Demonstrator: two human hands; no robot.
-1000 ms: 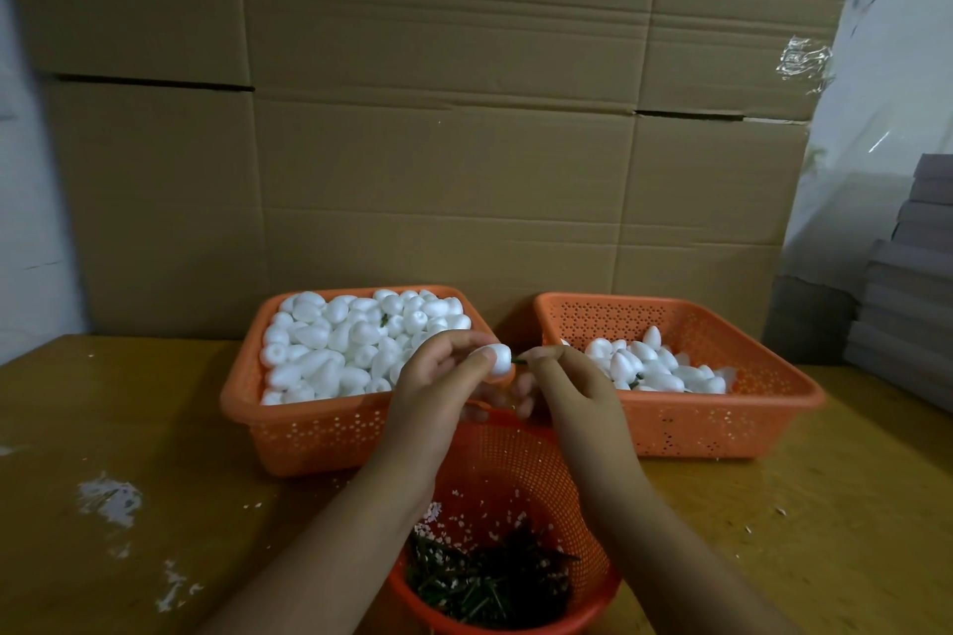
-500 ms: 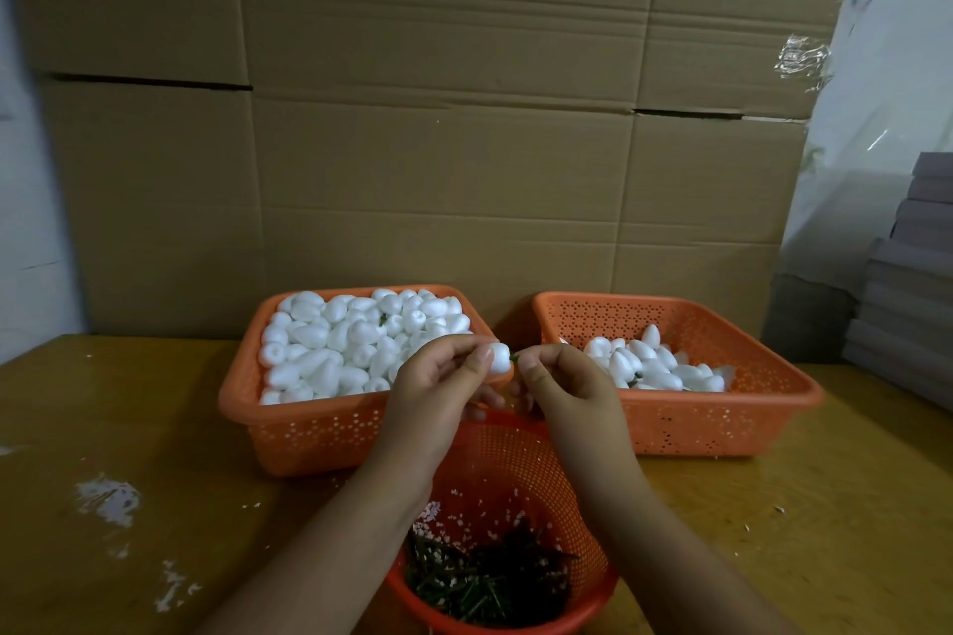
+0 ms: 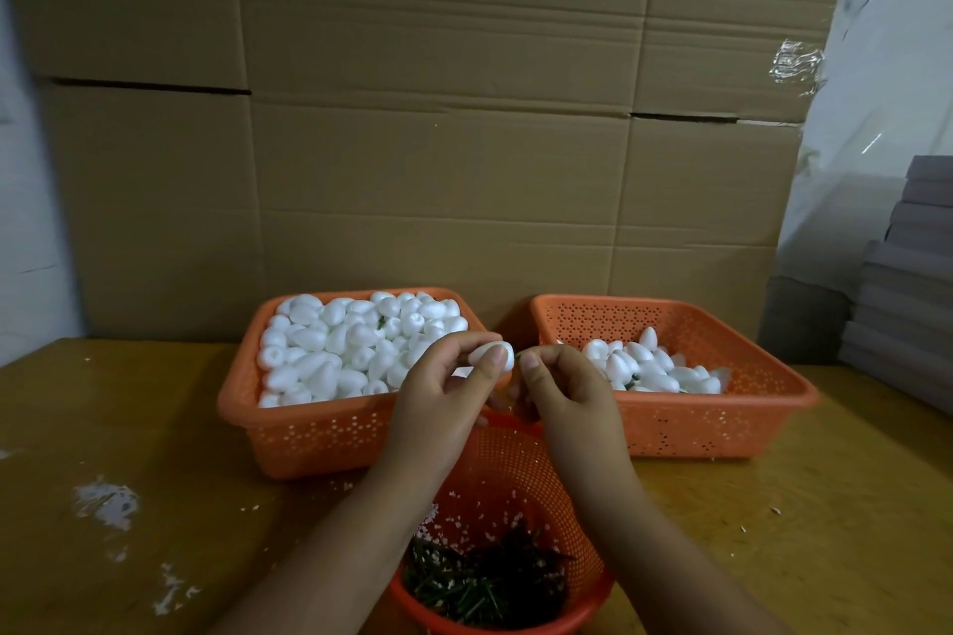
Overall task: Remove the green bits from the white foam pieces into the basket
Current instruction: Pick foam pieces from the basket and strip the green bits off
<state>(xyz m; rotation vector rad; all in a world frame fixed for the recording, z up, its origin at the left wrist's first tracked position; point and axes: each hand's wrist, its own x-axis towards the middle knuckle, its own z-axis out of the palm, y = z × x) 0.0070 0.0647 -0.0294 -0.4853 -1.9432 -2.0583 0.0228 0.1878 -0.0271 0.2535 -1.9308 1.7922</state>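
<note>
Pinching a white foam piece (image 3: 496,356) at the centre of the frame, the left hand (image 3: 443,397) holds it between thumb and fingers. The right hand (image 3: 570,392) pinches its green bit (image 3: 517,355). Below them stands the round orange basket (image 3: 515,469) with green stems (image 3: 485,588) on the bench (image 3: 154,454).

My thumb covers most of the foam piece (image 3: 503,355) in my left hand (image 3: 443,392). Whatever my right hand (image 3: 562,387) pinches is too small to identify. My forearms hide the round basket's (image 3: 495,469) rim at 9 and 3 o'clock; the frame's bottom edge cuts its near rim. My hands cover the left tray's (image 3: 309,433) near right corner. The grey stack (image 3: 913,284) at 3 o'clock runs off the frame.
</note>
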